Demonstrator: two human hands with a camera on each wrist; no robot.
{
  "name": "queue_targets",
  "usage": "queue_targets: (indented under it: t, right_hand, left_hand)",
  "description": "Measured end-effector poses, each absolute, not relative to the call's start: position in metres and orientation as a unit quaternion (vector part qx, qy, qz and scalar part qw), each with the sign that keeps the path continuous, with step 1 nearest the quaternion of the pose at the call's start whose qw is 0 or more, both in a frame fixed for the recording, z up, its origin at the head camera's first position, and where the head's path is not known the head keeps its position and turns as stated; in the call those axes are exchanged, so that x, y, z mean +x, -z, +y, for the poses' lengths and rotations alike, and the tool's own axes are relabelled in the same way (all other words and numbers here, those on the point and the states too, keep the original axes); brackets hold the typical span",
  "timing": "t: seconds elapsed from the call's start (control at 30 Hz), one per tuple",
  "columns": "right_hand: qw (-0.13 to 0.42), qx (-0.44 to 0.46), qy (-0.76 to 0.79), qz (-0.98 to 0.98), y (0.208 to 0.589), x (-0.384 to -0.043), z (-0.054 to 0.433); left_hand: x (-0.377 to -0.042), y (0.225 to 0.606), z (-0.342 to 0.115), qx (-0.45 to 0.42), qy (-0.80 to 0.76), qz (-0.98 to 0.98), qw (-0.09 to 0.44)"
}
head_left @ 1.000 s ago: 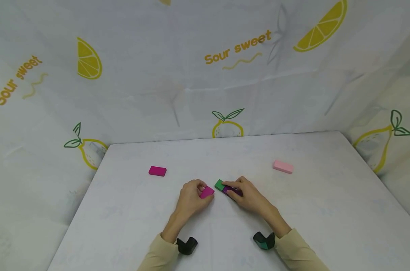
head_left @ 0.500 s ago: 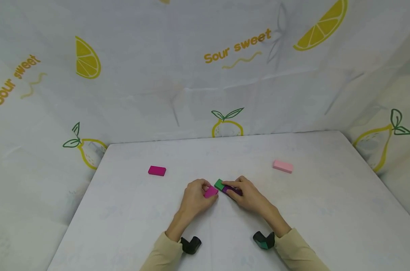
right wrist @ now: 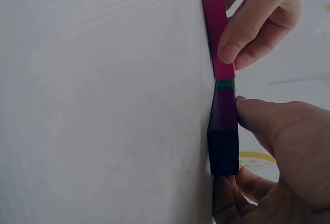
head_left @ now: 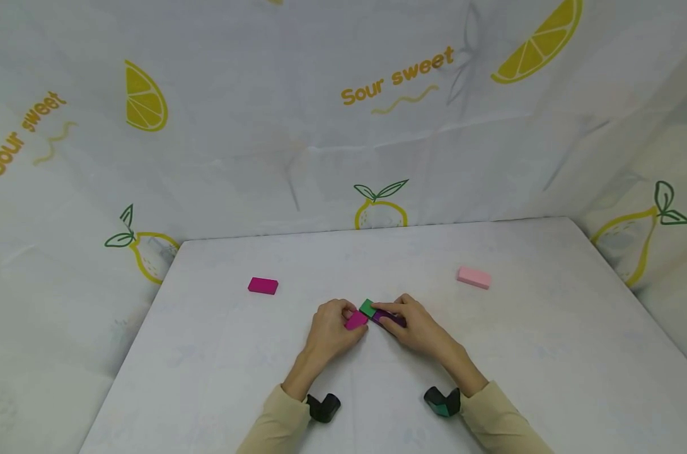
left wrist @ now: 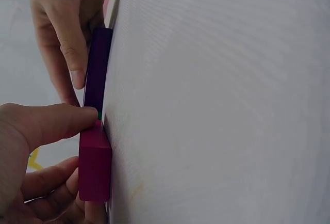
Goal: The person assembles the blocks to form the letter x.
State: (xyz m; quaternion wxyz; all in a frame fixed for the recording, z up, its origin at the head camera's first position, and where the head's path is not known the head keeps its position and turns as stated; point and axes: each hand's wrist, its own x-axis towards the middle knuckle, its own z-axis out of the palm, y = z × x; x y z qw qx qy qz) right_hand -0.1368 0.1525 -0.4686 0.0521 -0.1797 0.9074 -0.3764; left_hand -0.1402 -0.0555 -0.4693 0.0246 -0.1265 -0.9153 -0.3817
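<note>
The left hand pinches a flat magenta rectangular block between thumb and curled fingers, holding it down on the white cloth-covered bench. Just to that hand's right, the right hand has its thumb and fingers closed round a dark purple rectangular block, which lies flat on the bench. Beside it, at the end toward the left hand, is a green rectangular block. In the left wrist view the magenta block meets the end of the purple one with a sliver of green between them, and the right wrist view shows the same line-up: magenta, green, purple. Both grips look set to steady the pieces so that their ends butt together in a row.

Well to the left of the left hand lies a second magenta block, apart from everything. Well to the right of the right hand, farther back, lies a pale pink rectangular block. A lemon-printed cloth backdrop hangs behind the bench.
</note>
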Motion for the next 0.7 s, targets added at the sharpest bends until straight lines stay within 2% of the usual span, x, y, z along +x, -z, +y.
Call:
queue_targets:
  t: [0.7]
  right_hand:
    - [0.052,-0.183,0.383,0.904,0.4676,-0.1363,0.1533]
  left_hand:
    - [-0.1417,0.4704,-0.0528,-0.129,0.388,-0.913,0.016]
